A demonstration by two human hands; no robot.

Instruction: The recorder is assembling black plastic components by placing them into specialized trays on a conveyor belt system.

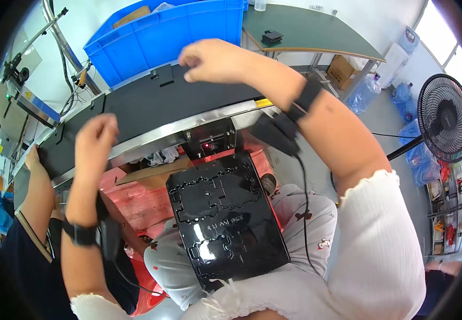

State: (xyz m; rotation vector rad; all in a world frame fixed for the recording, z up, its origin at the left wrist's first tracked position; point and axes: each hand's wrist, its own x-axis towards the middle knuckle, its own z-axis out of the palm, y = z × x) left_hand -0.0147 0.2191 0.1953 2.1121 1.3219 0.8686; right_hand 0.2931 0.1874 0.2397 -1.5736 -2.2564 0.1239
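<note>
My left hand (96, 133) is raised over the near edge of the black conveyor belt (188, 98), its fingers curled together, slightly blurred, with nothing visible in them. Above the far side of the belt, my right hand (209, 61) has its thumb apart from bent fingers and holds nothing I can see. Just left of it, a small flat black piece (162, 75) lies on the belt. Another black piece (98, 103) rests farther left, near my left hand. A glossy black moulded plastic tray (236, 226) lies across my lap, touched by neither hand.
A large blue bin (169, 40) stands behind the belt. To the right are a green-topped table (311, 32) and a black fan (445, 118). Another person's arm (37, 186) reaches the belt's left end. A black cable (304, 197) hangs from my right wrist strap.
</note>
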